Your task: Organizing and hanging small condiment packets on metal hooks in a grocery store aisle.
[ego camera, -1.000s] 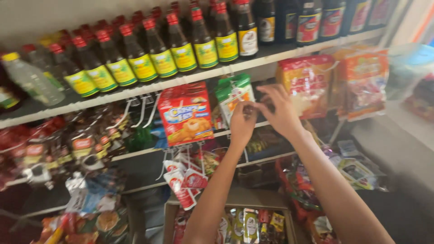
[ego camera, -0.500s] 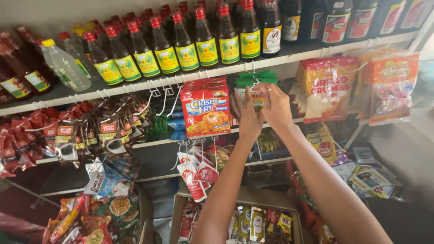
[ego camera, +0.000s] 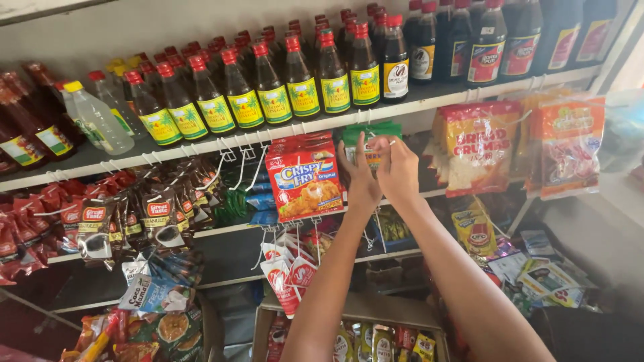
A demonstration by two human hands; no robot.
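Note:
Both my arms reach up to a green-topped packet point(ego camera: 373, 133) that hangs on a hook under the top shelf point(ego camera: 201, 149). My left hand point(ego camera: 359, 175) presses against the packet's front from the left. My right hand point(ego camera: 397, 169) pinches it at the right, fingers closed on it. Most of the packet is hidden behind my hands. A stack of red breading-mix packets point(ego camera: 305, 175) hangs just to the left of my hands.
Dark sauce bottles point(ego camera: 268, 87) stand in rows along the top shelf. Yellow breadcrumb bags point(ego camera: 476, 147) hang to the right, brown coffee sachets point(ego camera: 114, 214) to the left. Bare white hooks point(ego camera: 238, 157) hang between them. A cardboard box of small packets point(ego camera: 376, 342) sits below.
My hands have closed in on the green packet and lifted it nearer the shelf edge. My view has shifted left and slightly up, so the shelves sit further right in frame.

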